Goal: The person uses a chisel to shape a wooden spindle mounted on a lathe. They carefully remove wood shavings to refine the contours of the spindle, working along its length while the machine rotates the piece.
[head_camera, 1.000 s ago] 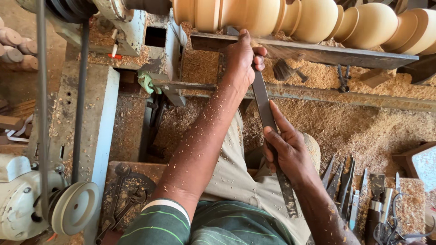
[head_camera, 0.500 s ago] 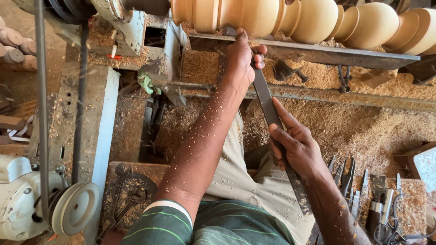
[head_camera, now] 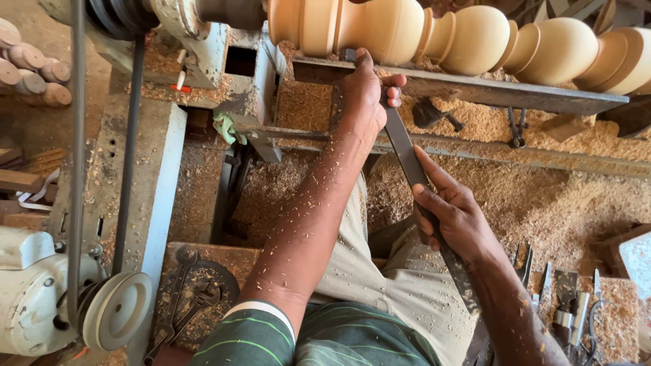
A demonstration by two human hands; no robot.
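On the rest [head_camera: 475, 91] below the spindle [head_camera: 434, 34], left hand [head_camera: 363, 95] pins a long, stiff, heavy steel chisel [head_camera: 407, 152]; right hand [head_camera: 454, 217] fingers wrap its rear.

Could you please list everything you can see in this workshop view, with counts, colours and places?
turned wood piece: one, pale tan, on the lathe at top
tool rest: one, dark metal bar, below the wood
chisel: one, long dark steel, held in both hands
sawdust: tan, heaped on the lathe bed
motor: one, off-white, lower left
drive belt: one, dark, left
wrenches: two or so, dark, bottom centre-left
spare chisels: several, steel, lower right
left hand: at the rest
right hand: gripping the handle end
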